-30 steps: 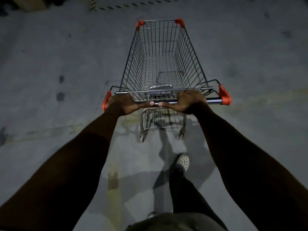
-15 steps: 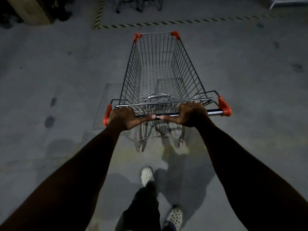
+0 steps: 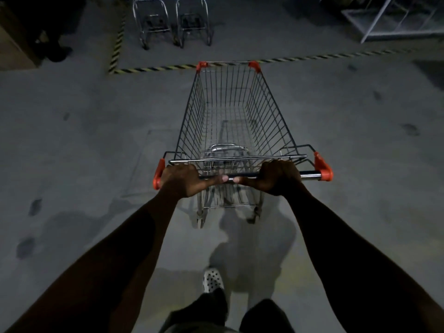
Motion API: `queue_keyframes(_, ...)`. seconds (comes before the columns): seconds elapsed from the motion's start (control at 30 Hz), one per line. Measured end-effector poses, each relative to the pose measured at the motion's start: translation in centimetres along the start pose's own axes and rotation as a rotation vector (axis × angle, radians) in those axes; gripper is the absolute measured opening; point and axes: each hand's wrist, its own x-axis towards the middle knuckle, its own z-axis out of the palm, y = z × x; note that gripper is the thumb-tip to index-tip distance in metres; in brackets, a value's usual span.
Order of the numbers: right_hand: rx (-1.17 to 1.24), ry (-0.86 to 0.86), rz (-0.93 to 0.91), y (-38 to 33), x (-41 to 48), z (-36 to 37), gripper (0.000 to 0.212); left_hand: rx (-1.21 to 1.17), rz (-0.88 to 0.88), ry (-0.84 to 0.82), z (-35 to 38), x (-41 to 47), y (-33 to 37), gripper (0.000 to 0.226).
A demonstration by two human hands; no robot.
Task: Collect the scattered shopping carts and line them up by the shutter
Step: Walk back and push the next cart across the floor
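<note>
Both hands, the left hand (image 3: 183,180) and right hand (image 3: 278,177), have their fingers curled tight round the dark handlebar with orange end caps (image 3: 242,175) of an empty silver wire shopping cart (image 3: 236,116), so the step in hand looks like wheeling this one toward the row. Its nose sits just short of the yellow-and-black striped floor tape (image 3: 153,68), with bare grey concrete floor (image 3: 84,140) open on either side. Next it likely needs steering left across the tape to sit beside the two parked silver carts (image 3: 171,22); no shutter is visible.
</note>
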Motion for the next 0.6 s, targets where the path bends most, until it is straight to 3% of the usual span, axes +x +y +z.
queue_keyframes(0.07,-0.028,-0.027,0.045,1.5,3.8,0.4,0.090,0.035,0.094,0.012,-2.4,2.4,0.7,0.086)
queue_keyframes(0.13,-0.023,-0.028,0.042,2.1,7.1,-0.4,0.095,0.052,0.125,0.035,-4.0,5.7,0.9,0.078)
queue_keyframes(0.27,-0.026,-0.026,0.053,4.5,13.8,-2.5,0.094,0.042,0.085,-0.028,-6.0,14.2,0.9,0.078)
queue_keyframes(0.47,-0.019,0.027,0.094,9.8,25.7,-4.5,0.096,0.079,0.152,0.099,-8.7,27.9,2.0,0.076)
queue_keyframes(0.6,-0.039,0.055,0.123,13.0,34.4,-6.1,0.099,0.235,0.190,0.358,-12.0,36.7,3.0,0.082)
